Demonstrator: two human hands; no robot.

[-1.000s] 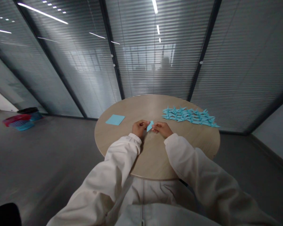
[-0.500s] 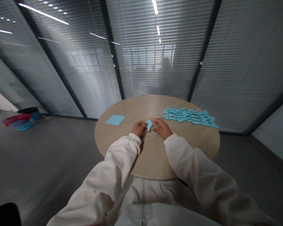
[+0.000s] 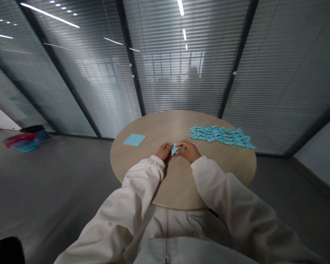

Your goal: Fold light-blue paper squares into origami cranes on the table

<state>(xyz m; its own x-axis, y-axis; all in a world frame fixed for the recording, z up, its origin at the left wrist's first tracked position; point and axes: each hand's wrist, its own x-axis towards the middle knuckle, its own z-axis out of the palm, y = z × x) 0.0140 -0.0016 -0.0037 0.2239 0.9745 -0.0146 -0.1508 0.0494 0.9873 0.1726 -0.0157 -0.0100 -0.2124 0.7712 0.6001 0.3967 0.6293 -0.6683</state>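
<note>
A small folded piece of blue paper (image 3: 174, 149) is held between my two hands over the middle of the round table. My left hand (image 3: 164, 150) pinches its left side with thumb and finger. From the right, my right hand (image 3: 189, 150) has its fingers closed on the paper's upper right edge. The fingertips partly cover the paper, so its exact folds are hard to make out. To the right stand several blue paper cranes (image 3: 220, 135) in close rows. Flat blue paper squares (image 3: 134, 139) lie at the left.
The round wooden table (image 3: 178, 190) reaches to my body. Behind it rises a glass partition with blinds (image 3: 170, 95). On the floor at far left are a blue basket with a red rim (image 3: 24, 142) and a dark-topped bin (image 3: 37, 132). A black object (image 3: 7, 251) shows at bottom left.
My right hand has moved slightly left and its fingers have closed onto the folded paper. The paper has turned and looks smaller between the fingers.
</note>
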